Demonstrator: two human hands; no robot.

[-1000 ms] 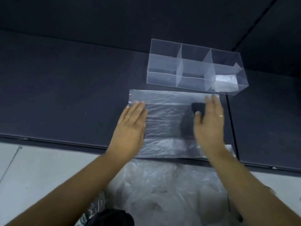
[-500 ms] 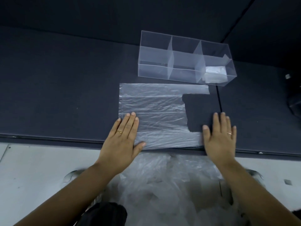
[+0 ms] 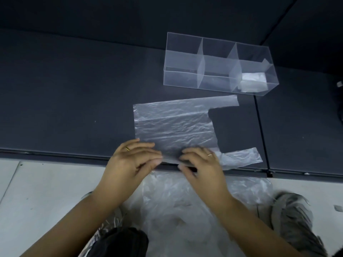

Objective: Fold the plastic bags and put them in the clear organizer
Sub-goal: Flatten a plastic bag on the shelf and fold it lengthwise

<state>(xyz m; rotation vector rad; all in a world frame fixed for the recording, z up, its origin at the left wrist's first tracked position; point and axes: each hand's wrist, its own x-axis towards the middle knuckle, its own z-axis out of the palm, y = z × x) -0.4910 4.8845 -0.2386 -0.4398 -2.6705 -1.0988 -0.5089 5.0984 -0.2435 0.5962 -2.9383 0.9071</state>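
The view is dim and cool, lit softly from overhead, with no hard shadows. The dark bench (image 3: 74,108) swallows most of the light, while the pale floor (image 3: 46,191) nearer than the bench reads far brighter. Streaky highlights run across the plastic bag (image 3: 174,125), and the clear organizer (image 3: 181,78) has a milky sheen on its walls. Faint shadow sits beneath the left hand (image 3: 133,160) and right hand (image 3: 202,164), whose fingertips look slightly smeared. The grey shoe (image 3: 297,219) on the floor is motion-blurred. The bench's near edge bows and its seams lean from wide-angle distortion. Detail is soft throughout.
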